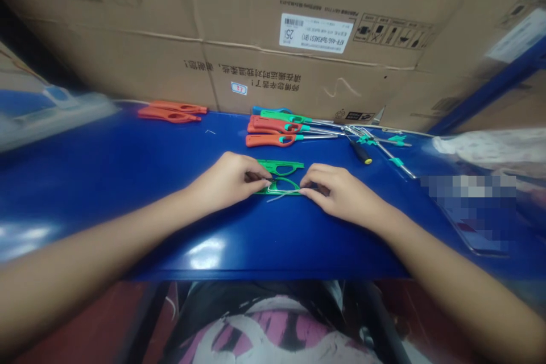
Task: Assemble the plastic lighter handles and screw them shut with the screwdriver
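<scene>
Pink-and-white patterned clothing (273,327) | left hand (232,182) pinching small dark part (273,180); right hand (335,187), thin pale wire (279,198) | apparently fitting green plastic shell (286,179); next: precise alignment

Nearer green shell (290,181) — left end hidden behind left hand (226,179).

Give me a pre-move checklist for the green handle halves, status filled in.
1. Left hand at the near green half: ok.
2. Left-hand grip on a small part: cannot tell, fingers hide it.
3. Right hand at the near half's right end: ok.
4. Thin pale strand fully inside the near half: not ok, one end sticks out over the blue table.
5. Far green half laid over the near one: not ok, lies beyond it.
</scene>
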`<state>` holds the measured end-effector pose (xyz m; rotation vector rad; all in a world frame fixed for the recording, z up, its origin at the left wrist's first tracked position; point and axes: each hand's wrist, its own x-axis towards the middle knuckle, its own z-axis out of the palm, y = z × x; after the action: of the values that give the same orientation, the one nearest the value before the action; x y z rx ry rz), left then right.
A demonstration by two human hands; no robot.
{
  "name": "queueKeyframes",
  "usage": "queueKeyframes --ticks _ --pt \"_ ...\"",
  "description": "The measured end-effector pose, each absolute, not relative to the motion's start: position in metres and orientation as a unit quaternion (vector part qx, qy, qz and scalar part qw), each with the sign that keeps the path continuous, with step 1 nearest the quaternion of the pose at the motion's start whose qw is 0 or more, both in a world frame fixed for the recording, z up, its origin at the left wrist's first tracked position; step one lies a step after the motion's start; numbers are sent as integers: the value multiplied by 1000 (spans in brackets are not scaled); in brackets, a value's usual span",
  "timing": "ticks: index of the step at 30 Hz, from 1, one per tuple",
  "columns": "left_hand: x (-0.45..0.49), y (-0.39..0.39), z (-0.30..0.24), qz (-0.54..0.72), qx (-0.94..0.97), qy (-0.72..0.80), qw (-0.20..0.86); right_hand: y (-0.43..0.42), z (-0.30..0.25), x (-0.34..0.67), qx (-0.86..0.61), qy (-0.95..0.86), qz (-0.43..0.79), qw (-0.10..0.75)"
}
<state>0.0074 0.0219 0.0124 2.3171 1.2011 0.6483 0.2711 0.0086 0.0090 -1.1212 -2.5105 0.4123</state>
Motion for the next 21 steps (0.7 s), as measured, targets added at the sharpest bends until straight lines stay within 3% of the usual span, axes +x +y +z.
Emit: queueKeyframes --ticks 6,12,21 --pt "6 24 8 246 844 424 219 17 5 265 -427 -854 205 214" --pt "5 26 5 252 839 419 237 24 17 263 -457 -831 290 128" --pt "5 20 6 256 838 412 250 15 18 255 -337 -935 93 67"
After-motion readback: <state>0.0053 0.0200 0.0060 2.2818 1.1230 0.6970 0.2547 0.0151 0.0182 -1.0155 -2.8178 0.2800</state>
